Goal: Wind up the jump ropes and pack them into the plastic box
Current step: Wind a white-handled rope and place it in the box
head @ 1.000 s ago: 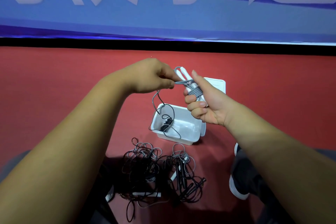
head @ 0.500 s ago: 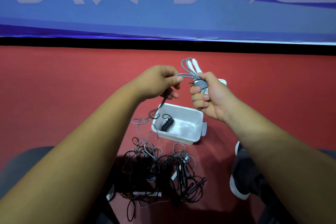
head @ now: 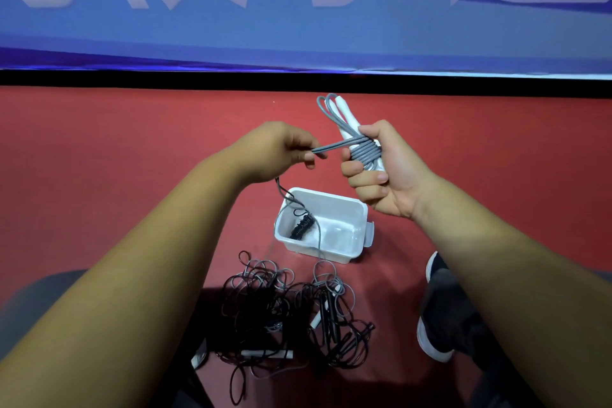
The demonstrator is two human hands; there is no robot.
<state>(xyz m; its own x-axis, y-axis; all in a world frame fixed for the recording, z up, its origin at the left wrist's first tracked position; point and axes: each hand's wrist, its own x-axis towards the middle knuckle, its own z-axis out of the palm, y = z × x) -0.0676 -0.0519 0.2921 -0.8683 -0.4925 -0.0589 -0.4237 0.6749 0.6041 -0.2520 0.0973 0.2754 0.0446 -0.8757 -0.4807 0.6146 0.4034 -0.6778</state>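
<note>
My right hand (head: 384,172) grips the white handles of a grey jump rope (head: 364,152), with several turns of cord wound round them. My left hand (head: 278,152) pinches the doubled free cord, pulled taut to the left of the bundle. The cord's slack tail hangs down from my left hand over the open white plastic box (head: 359,242) on the red floor. Inside the box lies a wound black rope (head: 301,227). A tangled pile of black and grey ropes (head: 291,311) lies in front of the box, near me.
A blue banner with white characters runs along the far wall above a black strip. My dark shoe (head: 440,308) sits to the right of the pile, and my knees frame the bottom of the view.
My left hand has carried the cord round the handles again and now pulls it out to the left. Both hands sit slightly higher, and the slack tail has shortened.
</note>
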